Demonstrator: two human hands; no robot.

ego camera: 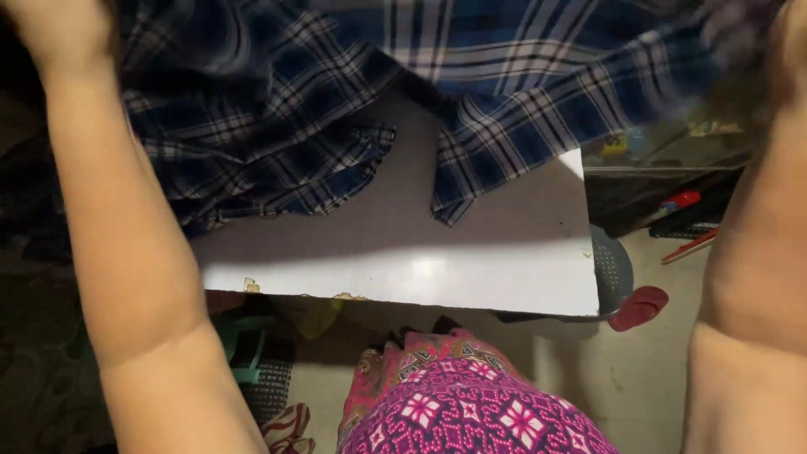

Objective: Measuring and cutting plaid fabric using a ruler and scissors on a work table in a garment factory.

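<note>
- Plaid shirt (277, 118), dark blue with white and pale checks, hangs spread across the top of the head view, lifted above a white table (471, 269).
- Our two bare arms rise at either side of the view, and the shirt stretches between them.
- We see our left hand (59, 29) only in part at the upper left corner; it appears closed on the cloth, though the fingers are cut off by the edge.
- Our right hand (786, 42) sits at the upper right corner, blurred and mostly out of view; whether it grips the shirt we cannot tell.
- Two loose ends of the shirt dangle down, one near the middle of the table and one a little to its right, and both look to reach the tabletop.
- A shadow from the cloth covers the far part of the table, while the near edge is brightly lit.
- Below the table's near edge we see pink and magenta patterned fabric (471, 403) worn on our body.
- A grey perforated plastic seat (612, 269) shows just beside the table's right corner, with a dark red slipper (640, 307) on the floor (639, 378) next to it.
- Green plastic furniture (244, 345) stands under the table's left part.
</note>
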